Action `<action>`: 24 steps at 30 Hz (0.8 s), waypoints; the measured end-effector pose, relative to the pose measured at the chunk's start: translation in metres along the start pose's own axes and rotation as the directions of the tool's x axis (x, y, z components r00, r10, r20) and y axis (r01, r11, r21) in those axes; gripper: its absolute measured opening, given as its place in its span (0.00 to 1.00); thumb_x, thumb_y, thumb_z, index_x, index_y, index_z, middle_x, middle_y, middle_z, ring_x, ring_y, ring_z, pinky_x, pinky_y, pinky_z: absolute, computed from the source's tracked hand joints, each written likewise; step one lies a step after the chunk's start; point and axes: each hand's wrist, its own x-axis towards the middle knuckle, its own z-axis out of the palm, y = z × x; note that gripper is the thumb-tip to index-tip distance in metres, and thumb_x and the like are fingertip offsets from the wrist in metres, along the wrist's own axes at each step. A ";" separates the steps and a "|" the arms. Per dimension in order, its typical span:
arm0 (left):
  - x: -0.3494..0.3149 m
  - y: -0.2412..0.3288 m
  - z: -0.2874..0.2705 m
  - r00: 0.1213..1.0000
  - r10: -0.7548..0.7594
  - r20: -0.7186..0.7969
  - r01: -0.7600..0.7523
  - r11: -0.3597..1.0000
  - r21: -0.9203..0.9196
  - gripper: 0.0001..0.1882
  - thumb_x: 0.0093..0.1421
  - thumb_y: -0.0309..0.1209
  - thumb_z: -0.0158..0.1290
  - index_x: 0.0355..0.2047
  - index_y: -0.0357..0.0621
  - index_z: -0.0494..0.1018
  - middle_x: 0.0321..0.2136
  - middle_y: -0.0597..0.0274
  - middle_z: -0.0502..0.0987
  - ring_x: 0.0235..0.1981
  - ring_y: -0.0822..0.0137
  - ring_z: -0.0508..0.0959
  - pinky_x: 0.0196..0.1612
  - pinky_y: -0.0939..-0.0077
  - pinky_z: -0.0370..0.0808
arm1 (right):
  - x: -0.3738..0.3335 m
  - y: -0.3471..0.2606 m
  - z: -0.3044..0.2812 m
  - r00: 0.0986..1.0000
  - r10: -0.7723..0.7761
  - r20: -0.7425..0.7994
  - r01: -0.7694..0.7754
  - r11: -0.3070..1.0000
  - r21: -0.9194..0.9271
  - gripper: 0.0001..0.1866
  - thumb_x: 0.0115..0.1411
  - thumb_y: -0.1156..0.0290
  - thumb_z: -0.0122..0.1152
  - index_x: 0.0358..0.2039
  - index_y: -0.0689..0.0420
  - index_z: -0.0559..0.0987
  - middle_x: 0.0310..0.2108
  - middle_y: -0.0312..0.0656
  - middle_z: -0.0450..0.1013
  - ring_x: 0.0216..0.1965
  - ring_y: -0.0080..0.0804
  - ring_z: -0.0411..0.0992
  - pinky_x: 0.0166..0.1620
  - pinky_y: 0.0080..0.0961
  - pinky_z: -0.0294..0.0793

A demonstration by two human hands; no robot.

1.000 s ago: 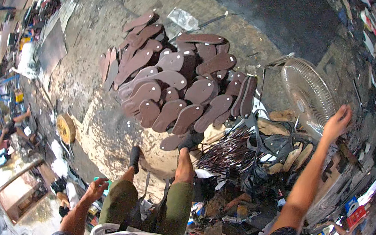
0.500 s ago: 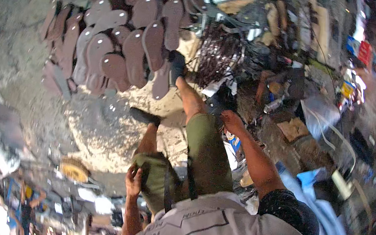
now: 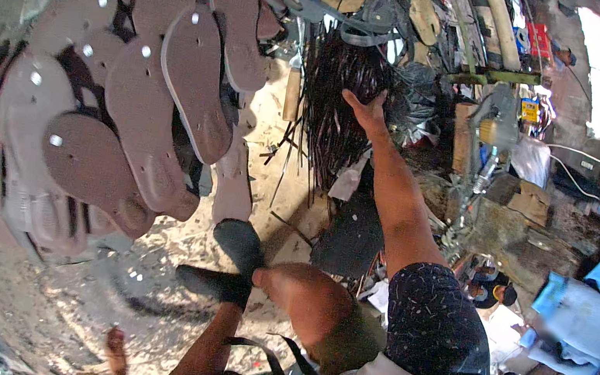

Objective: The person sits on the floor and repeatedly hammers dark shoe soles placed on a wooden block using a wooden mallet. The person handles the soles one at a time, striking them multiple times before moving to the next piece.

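Observation:
My right hand (image 3: 368, 112) reaches out over a thick heap of thin, glossy dark-brown strips (image 3: 329, 125), thumb and fingers spread apart against them. Some fingertips are lost among the strands, and no strip is seen lifted. Low at the left, my left hand (image 3: 116, 351) hovers near my knee, blurred, its fingers unclear. Left of the strips lies a spread of brown sandal soles (image 3: 143, 112), several overlapping, with small holes and white spots near the toe ends. A wooden-handled tool (image 3: 292, 92) lies between the soles and the strips.
My feet in dark socks (image 3: 237, 244) rest on the dusty floor below the soles. A dark flat piece (image 3: 347, 234) lies beside my right forearm. Wooden planks (image 3: 498, 26), a cardboard piece (image 3: 530, 200) and blue cloth (image 3: 574, 317) are on the right.
My view has shifted closer to the soles and strips. My right hand has gone from beside my knee forward to the strips; my left hand has come off my leg, outward to the left.

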 end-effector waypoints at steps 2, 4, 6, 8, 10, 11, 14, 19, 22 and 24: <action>0.043 0.033 -0.031 0.977 0.012 -0.212 0.018 0.990 0.137 0.26 0.70 0.38 0.53 0.64 0.39 0.67 0.58 0.57 0.73 0.57 0.63 0.73 0.61 0.68 0.69 | -0.003 -0.035 0.025 0.992 0.127 0.007 -0.118 0.941 -0.319 0.69 0.46 0.38 0.76 0.71 0.70 0.47 0.47 0.57 0.77 0.54 0.49 0.75 0.56 0.46 0.74; 0.077 0.068 -0.060 0.954 -0.024 -0.297 0.123 0.940 0.319 0.29 0.71 0.45 0.51 0.66 0.43 0.66 0.61 0.56 0.71 0.58 0.61 0.72 0.61 0.66 0.68 | -0.036 -0.088 0.030 0.977 -0.181 -0.114 0.161 0.973 -0.168 0.51 0.47 0.55 0.77 0.65 0.60 0.60 0.42 0.61 0.76 0.44 0.60 0.76 0.46 0.52 0.76; 0.122 0.097 -0.058 0.961 0.098 -0.259 0.003 0.931 0.366 0.32 0.71 0.50 0.50 0.67 0.45 0.65 0.62 0.56 0.70 0.59 0.59 0.72 0.61 0.64 0.67 | -0.042 -0.103 0.047 0.951 -0.271 -0.147 0.239 0.949 -0.206 0.44 0.50 0.62 0.73 0.64 0.63 0.61 0.43 0.62 0.74 0.43 0.62 0.75 0.46 0.49 0.76; 0.173 0.119 -0.070 0.958 0.213 -0.190 -0.091 0.860 0.502 0.34 0.70 0.50 0.50 0.68 0.42 0.63 0.62 0.54 0.70 0.60 0.58 0.71 0.62 0.63 0.66 | -0.053 -0.115 0.067 0.913 -0.266 -0.310 0.152 0.926 -0.346 0.48 0.55 0.60 0.67 0.70 0.68 0.55 0.46 0.63 0.69 0.46 0.61 0.70 0.50 0.52 0.72; 0.202 0.162 -0.030 0.931 0.355 -0.082 -0.246 0.778 0.578 0.33 0.71 0.48 0.49 0.67 0.38 0.63 0.62 0.51 0.69 0.62 0.57 0.70 0.64 0.62 0.65 | -0.066 -0.124 0.049 0.967 -0.228 -0.110 0.184 0.933 -0.311 0.47 0.59 0.58 0.63 0.71 0.66 0.52 0.52 0.66 0.64 0.52 0.63 0.66 0.56 0.55 0.67; 0.213 0.194 -0.005 0.933 0.358 -0.046 -0.237 0.704 0.670 0.32 0.71 0.47 0.49 0.67 0.37 0.63 0.63 0.50 0.69 0.63 0.57 0.69 0.66 0.63 0.64 | -0.071 -0.117 0.031 0.968 -0.248 -0.024 0.234 0.938 -0.257 0.48 0.59 0.57 0.63 0.71 0.65 0.51 0.56 0.68 0.62 0.55 0.66 0.63 0.59 0.55 0.66; 0.212 0.230 -0.060 0.848 0.526 0.055 -0.477 0.716 0.510 0.31 0.72 0.45 0.48 0.66 0.34 0.63 0.63 0.47 0.69 0.67 0.55 0.65 0.70 0.64 0.59 | -0.077 -0.143 0.023 0.926 -0.339 0.164 0.349 0.936 -0.037 0.49 0.62 0.52 0.63 0.73 0.61 0.49 0.69 0.73 0.49 0.68 0.72 0.54 0.68 0.52 0.58; 0.137 0.254 -0.036 0.626 0.777 0.061 -0.649 0.476 0.593 0.34 0.72 0.49 0.46 0.68 0.35 0.61 0.68 0.51 0.63 0.68 0.56 0.63 0.70 0.60 0.59 | -0.073 -0.083 0.013 0.862 -0.431 -0.267 0.507 0.744 0.436 0.26 0.70 0.58 0.52 0.60 0.61 0.65 0.48 0.61 0.76 0.47 0.60 0.76 0.53 0.46 0.74; 0.027 0.222 0.074 0.640 0.764 -0.082 -0.430 0.444 0.786 0.31 0.71 0.45 0.50 0.65 0.35 0.65 0.63 0.50 0.69 0.64 0.58 0.68 0.67 0.61 0.63 | 0.021 0.033 0.024 0.772 -0.213 -0.598 0.529 0.737 0.421 0.15 0.63 0.73 0.55 0.50 0.63 0.73 0.34 0.46 0.76 0.38 0.44 0.75 0.44 0.43 0.75; -0.019 0.145 0.019 0.769 0.617 -0.166 -0.421 0.684 0.596 0.29 0.69 0.43 0.54 0.62 0.34 0.68 0.58 0.49 0.75 0.58 0.58 0.74 0.60 0.64 0.71 | 0.056 0.040 0.026 0.848 -0.315 -0.425 0.525 0.602 0.602 0.09 0.59 0.75 0.57 0.41 0.60 0.78 0.30 0.47 0.77 0.32 0.38 0.77 0.38 0.37 0.75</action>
